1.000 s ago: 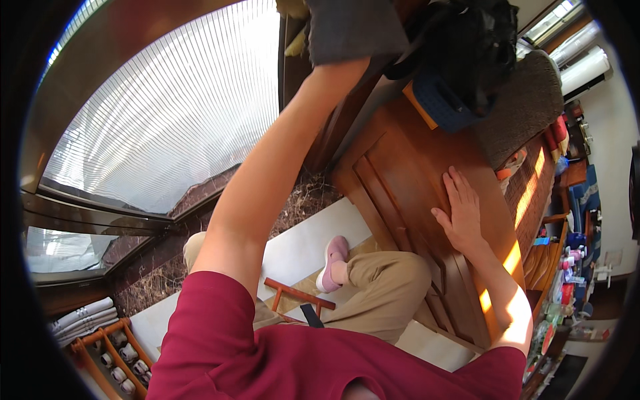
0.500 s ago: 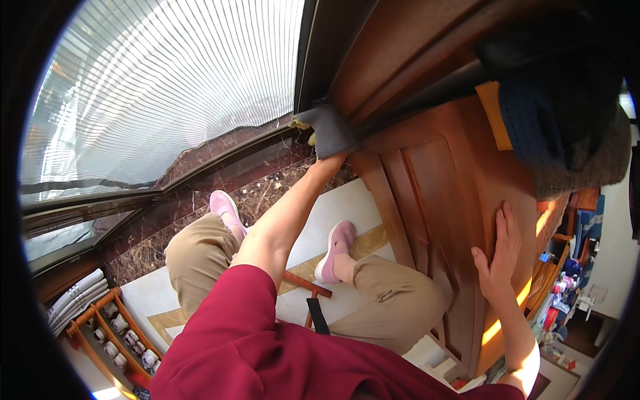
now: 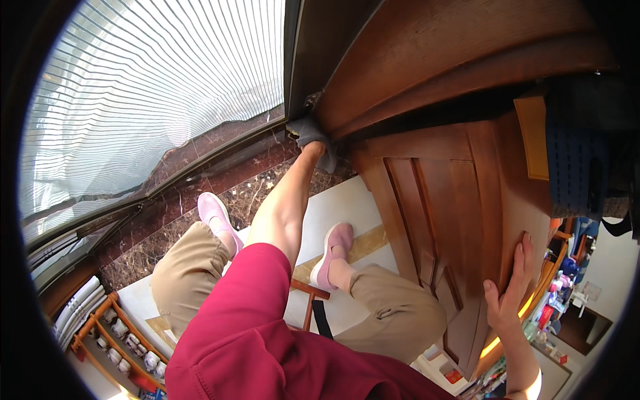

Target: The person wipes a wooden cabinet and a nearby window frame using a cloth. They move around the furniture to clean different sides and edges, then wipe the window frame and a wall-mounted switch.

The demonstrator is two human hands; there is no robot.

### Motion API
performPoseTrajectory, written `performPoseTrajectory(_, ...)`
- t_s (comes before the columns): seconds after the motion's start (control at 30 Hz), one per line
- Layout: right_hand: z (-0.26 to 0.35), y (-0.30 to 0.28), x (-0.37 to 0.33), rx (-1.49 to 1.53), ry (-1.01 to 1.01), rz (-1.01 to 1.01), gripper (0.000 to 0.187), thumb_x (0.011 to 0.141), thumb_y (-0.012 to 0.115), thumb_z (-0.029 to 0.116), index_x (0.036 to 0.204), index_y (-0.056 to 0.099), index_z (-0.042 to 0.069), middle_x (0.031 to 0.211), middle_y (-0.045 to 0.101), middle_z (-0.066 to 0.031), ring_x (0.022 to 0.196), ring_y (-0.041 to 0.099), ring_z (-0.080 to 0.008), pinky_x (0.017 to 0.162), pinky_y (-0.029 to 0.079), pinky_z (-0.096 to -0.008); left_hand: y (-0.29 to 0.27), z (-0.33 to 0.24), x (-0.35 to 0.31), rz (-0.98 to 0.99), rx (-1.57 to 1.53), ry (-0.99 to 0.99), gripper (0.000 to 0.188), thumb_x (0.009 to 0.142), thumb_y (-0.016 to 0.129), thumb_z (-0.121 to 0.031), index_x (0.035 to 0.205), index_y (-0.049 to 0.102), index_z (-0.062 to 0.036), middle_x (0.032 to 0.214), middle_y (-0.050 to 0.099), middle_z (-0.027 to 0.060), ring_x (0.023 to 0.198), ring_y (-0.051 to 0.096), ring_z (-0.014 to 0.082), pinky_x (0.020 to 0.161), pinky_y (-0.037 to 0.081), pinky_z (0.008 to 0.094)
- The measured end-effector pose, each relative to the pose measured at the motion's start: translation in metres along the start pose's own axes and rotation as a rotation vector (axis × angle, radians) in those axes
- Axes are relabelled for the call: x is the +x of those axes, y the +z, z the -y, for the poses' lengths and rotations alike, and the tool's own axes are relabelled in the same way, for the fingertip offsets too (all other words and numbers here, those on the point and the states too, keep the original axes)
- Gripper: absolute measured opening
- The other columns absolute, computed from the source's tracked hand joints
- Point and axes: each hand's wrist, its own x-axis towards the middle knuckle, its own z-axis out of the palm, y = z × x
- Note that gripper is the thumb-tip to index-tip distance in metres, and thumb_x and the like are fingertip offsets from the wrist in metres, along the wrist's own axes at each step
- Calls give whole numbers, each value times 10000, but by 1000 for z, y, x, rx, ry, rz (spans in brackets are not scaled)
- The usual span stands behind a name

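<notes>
My left arm reaches forward and down to the corner where the window frame meets the wooden panelling. There my left hand [image 3: 313,147] is closed on a dark grey cloth [image 3: 305,128], which it presses against the corner by the window sill. Its fingers are mostly hidden by the cloth. On the right, my right hand [image 3: 510,301] lies flat against the edge of a brown wooden door [image 3: 450,207], fingers stretched and thumb apart, holding nothing.
Striped glass [image 3: 167,87] fills the upper left. A shoe rack [image 3: 110,310] with several shoes stands at lower left. Below me are a marble threshold [image 3: 260,193], my pink shoes [image 3: 215,210] and a small wooden stool [image 3: 310,289]. Dark hanging items [image 3: 577,150] are at the right.
My left hand and the cloth have moved slightly left and lower, tighter into the corner. The view has shifted a little; my right hand stays on the door.
</notes>
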Motion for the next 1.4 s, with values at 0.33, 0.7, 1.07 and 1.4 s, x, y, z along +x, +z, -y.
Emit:
performPoseTrajectory(0.33, 1, 1, -2, -6, -45, -103, 770, 924, 683, 273, 1577, 377, 4, 1663, 340, -221, 1507, 337, -444, 1207, 265, -547, -114, -111, -94, -260, -258, 19, 321, 806, 745, -226, 1005, 621, -7, 909, 649, 203, 877, 666, 390, 755, 518, 483)
performPoseTrajectory(0.7, -4, -1, -15, 44, -45, -232, 758, 911, 723, 314, 1555, 414, 62, 1650, 357, -156, 1513, 334, -368, 1183, 307, -533, -299, -254, -100, -681, -231, 757, 414, 1016, 603, -279, 1326, 622, -5, 1279, 639, 263, 1195, 622, 415, 1001, 506, 498)
performPoseTrajectory(1.07, -2, 15, -15, 79, -106, -343, 730, 894, 743, 318, 1514, 463, 53, 1602, 416, -163, 1474, 391, -357, 1174, 341, -522, -532, -443, -35, -1479, 45, 1336, 427, 988, 582, -173, 1380, 573, -3, 1359, 594, 254, 1313, 530, 425, 1124, 422, 501)
performPoseTrajectory(1.4, -5, 8, -19, 79, -54, -327, 729, 893, 744, 298, 1525, 458, 73, 1618, 409, -136, 1499, 370, -340, 1198, 321, -520, -484, -449, -2, -1017, -608, 1449, 469, 1022, 571, -224, 1435, 512, -10, 1396, 584, 213, 1347, 506, 394, 1180, 376, 464)
